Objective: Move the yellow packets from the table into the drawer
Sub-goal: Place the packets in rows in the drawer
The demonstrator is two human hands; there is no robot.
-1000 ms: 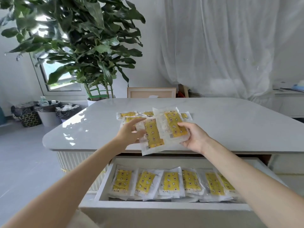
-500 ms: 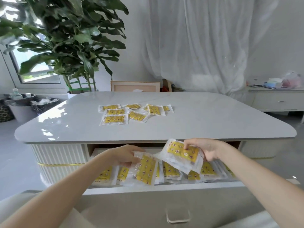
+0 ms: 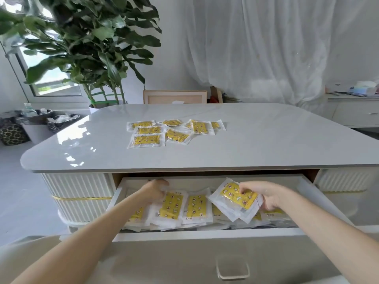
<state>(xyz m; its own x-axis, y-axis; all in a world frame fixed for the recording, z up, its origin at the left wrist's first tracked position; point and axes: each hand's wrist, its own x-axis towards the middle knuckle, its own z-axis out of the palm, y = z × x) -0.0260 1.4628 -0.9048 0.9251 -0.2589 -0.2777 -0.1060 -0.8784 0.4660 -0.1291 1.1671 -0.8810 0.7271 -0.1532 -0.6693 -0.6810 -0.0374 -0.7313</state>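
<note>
Left hand (image 3: 155, 190) and right hand (image 3: 268, 194) are closed round yellow packets (image 3: 171, 206) in the drawer (image 3: 205, 232); the tilted bundle (image 3: 231, 197) at three o'clock should be levelled before being released.

1 worktop (image 3: 266, 144) with 7 packets (image 3: 146, 140), maybe an eighth under the overlap. 1 drawer (image 3: 205, 232), packets inside overlap too much to count. 2 hands: left hand (image 3: 155, 190), right hand (image 3: 266, 195). 1 plant (image 3: 92, 37). 2 bins (image 3: 59, 124) far left.
</note>
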